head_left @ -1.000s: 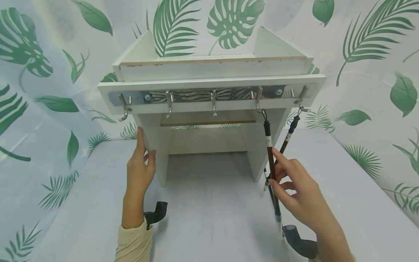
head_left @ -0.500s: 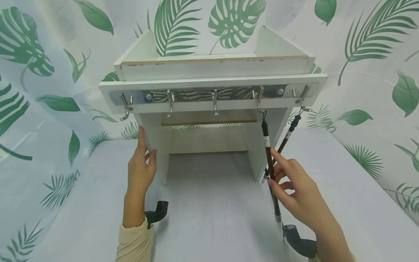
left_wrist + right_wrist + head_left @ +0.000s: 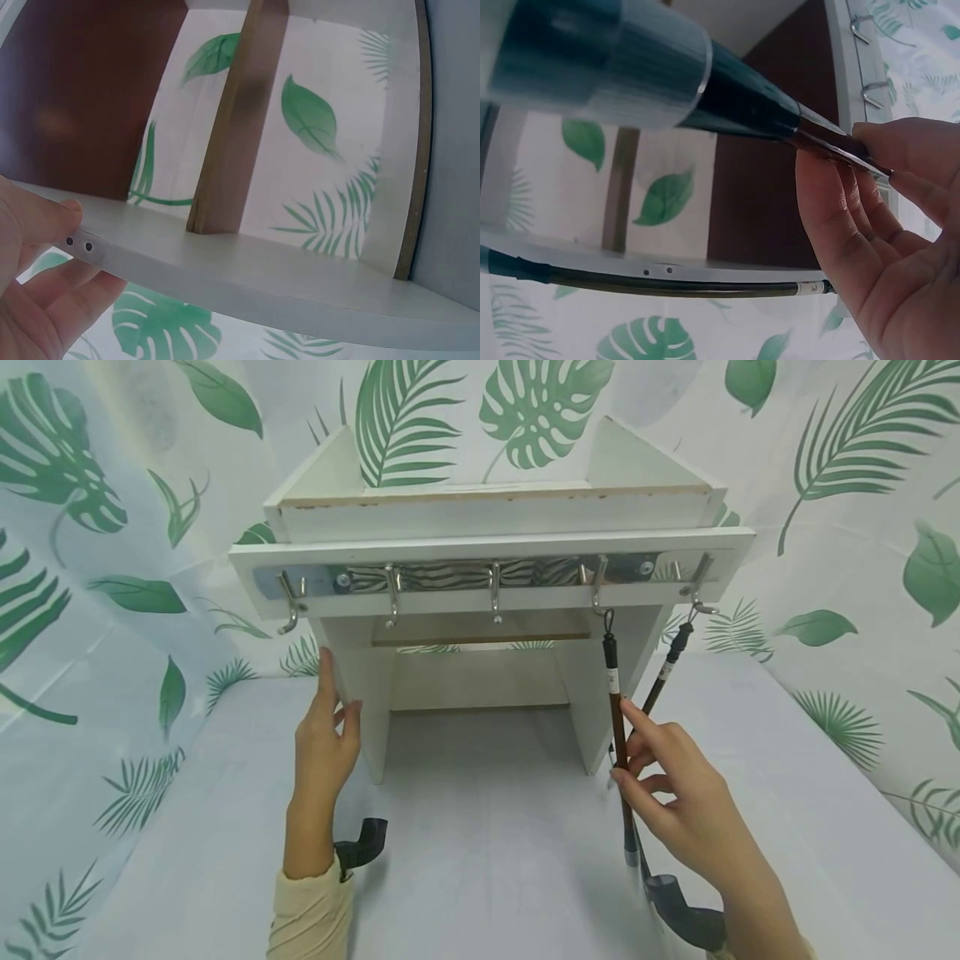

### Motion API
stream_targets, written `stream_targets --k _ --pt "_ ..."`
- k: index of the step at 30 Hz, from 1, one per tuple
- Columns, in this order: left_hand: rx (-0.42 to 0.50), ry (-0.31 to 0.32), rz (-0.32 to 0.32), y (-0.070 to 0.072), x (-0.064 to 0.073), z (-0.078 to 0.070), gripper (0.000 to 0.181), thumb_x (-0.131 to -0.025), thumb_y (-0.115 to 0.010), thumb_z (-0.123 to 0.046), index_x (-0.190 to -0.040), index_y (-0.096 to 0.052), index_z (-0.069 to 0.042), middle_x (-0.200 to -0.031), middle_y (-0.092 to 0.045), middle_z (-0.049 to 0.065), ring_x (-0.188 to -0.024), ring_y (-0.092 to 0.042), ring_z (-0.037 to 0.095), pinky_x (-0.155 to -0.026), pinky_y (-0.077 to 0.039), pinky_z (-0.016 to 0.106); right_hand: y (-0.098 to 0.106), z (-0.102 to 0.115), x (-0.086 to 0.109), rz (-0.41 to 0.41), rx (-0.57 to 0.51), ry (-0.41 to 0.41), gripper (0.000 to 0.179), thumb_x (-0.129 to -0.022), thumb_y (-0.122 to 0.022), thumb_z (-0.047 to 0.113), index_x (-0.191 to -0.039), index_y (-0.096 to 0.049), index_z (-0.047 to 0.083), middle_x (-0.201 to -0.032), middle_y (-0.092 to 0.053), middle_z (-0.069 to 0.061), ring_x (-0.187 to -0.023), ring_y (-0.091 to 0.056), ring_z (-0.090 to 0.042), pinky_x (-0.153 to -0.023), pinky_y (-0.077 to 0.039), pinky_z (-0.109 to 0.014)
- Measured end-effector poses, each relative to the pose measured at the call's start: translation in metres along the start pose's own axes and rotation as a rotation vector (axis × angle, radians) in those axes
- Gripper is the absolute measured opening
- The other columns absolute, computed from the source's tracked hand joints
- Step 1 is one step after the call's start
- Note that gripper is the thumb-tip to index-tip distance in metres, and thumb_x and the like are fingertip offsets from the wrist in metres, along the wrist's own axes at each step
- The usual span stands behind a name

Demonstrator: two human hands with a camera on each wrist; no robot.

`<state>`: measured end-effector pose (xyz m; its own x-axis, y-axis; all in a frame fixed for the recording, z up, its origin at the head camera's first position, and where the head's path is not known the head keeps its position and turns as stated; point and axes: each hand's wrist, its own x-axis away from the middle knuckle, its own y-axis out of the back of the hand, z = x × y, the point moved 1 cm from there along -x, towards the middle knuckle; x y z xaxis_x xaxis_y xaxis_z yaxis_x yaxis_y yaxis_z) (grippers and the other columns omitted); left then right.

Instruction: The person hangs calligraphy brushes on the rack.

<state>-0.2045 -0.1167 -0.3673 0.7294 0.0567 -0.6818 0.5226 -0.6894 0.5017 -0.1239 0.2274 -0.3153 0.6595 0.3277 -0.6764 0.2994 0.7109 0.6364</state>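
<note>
My right hand [image 3: 678,793] pinches the dark brown handle of a calligraphy brush [image 3: 618,718] between thumb and fingers. Its cord loop hangs at the second hook from the right [image 3: 599,587]. In the right wrist view the brush's wide ferrule [image 3: 664,64] looms close to the camera. A second calligraphy brush [image 3: 667,664] hangs slanted from the rightmost hook [image 3: 699,583], crossing behind the held one. My left hand [image 3: 324,743] grips the front edge of the white rack's left side panel [image 3: 247,281], thumb on the inner face, other fingers outside.
The white wooden rack [image 3: 491,518] carries a metal strip with several hooks along its front. A brown-edged shelf board [image 3: 480,628] spans its inside. Leaf-patterned cloth [image 3: 847,527] covers the wall behind. Black curved wrist mounts [image 3: 363,843] stick out beside both wrists.
The held brush's lower end has swung slightly left. Both hands keep their places on the brush and the panel. The head view has shifted a little.
</note>
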Motion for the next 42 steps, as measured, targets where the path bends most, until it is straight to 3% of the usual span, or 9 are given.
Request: stream_targets --k 5,8,13,15,20,29,36,42 --pt "-0.003 0.018 0.010 0.000 0.000 -0.001 0.076 -0.088 -0.052 0.004 -0.148 -0.009 -0.017 -0.146 -0.032 0.015 -0.119 -0.048 0.039 -0.081 -0.055 0.045 -0.002 -0.001 0.000 -0.003 0.003 0.013 0.055 -0.087 -0.058 0.014 -0.137 -0.039 0.001 -0.087 -0.051 -0.004 -0.076 -0.051 0.001 -0.061 -0.050 -0.004" --pt "0.003 0.015 0.009 0.000 0.000 0.000 0.076 -0.088 -0.051 0.004 -0.148 -0.009 -0.017 -0.147 -0.031 0.015 -0.119 -0.047 0.039 -0.081 -0.055 0.046 -0.002 0.000 -0.001 0.003 0.018 0.000 0.062 -0.082 -0.065 0.006 -0.137 -0.038 0.002 -0.087 -0.050 -0.005 -0.076 -0.051 0.001 -0.061 -0.050 -0.003" --pt "0.006 0.009 0.006 0.000 0.000 0.001 0.076 -0.088 -0.051 0.005 -0.148 -0.009 -0.018 -0.147 -0.030 0.014 -0.119 -0.047 0.039 -0.081 -0.055 0.046 -0.003 0.002 -0.001 0.006 0.027 -0.018 0.056 -0.089 -0.056 0.024 -0.137 -0.039 0.003 -0.087 -0.050 -0.006 -0.075 -0.051 0.001 -0.061 -0.049 -0.003" --pt "0.004 0.011 0.009 0.000 0.000 0.001 0.076 -0.088 -0.051 0.005 -0.148 -0.009 -0.017 -0.147 -0.030 0.014 -0.119 -0.047 0.039 -0.081 -0.055 0.045 -0.003 0.003 -0.001 0.000 0.021 -0.019 0.055 -0.088 -0.056 0.025 -0.137 -0.040 0.003 -0.087 -0.051 -0.005 -0.075 -0.051 0.001 -0.061 -0.049 -0.003" --pt "0.006 0.018 0.016 0.000 -0.001 0.000 0.075 -0.089 -0.051 0.004 -0.148 -0.010 -0.016 -0.147 -0.030 0.014 -0.119 -0.048 0.038 -0.082 -0.055 0.044 -0.006 0.005 -0.001 -0.020 0.009 -0.022 0.082 -0.062 -0.071 -0.017 -0.136 -0.042 0.004 -0.088 -0.051 -0.006 -0.076 -0.051 0.002 -0.061 -0.050 -0.004" --pt "0.000 0.030 0.024 0.001 -0.001 0.000 0.074 -0.089 -0.051 0.004 -0.148 -0.010 -0.015 -0.149 -0.028 0.012 -0.120 -0.047 0.037 -0.083 -0.054 0.044 -0.009 0.003 0.000 -0.062 0.007 -0.013 0.062 -0.077 -0.068 -0.001 -0.133 -0.044 0.003 -0.089 -0.053 -0.008 -0.079 -0.052 0.003 -0.062 -0.050 -0.003" --pt "0.003 0.043 0.025 0.001 -0.001 -0.001 0.074 -0.089 -0.052 0.004 -0.148 -0.011 -0.013 -0.148 -0.030 0.013 -0.120 -0.047 0.037 -0.083 -0.054 0.044 -0.011 0.003 -0.002 -0.061 0.005 -0.025 0.082 -0.059 -0.070 -0.020 -0.133 -0.045 0.002 -0.089 -0.053 -0.008 -0.077 -0.052 0.004 -0.059 -0.050 -0.004" --pt "-0.006 0.030 0.020 0.000 -0.001 0.000 0.073 -0.088 -0.052 0.004 -0.147 -0.012 -0.012 -0.148 -0.029 0.013 -0.121 -0.047 0.037 -0.082 -0.055 0.044 -0.012 0.002 -0.003 -0.053 0.024 -0.051 0.085 -0.058 -0.071 -0.021 -0.134 -0.044 0.004 -0.087 -0.053 -0.008 -0.076 -0.051 0.004 -0.058 -0.049 -0.003"
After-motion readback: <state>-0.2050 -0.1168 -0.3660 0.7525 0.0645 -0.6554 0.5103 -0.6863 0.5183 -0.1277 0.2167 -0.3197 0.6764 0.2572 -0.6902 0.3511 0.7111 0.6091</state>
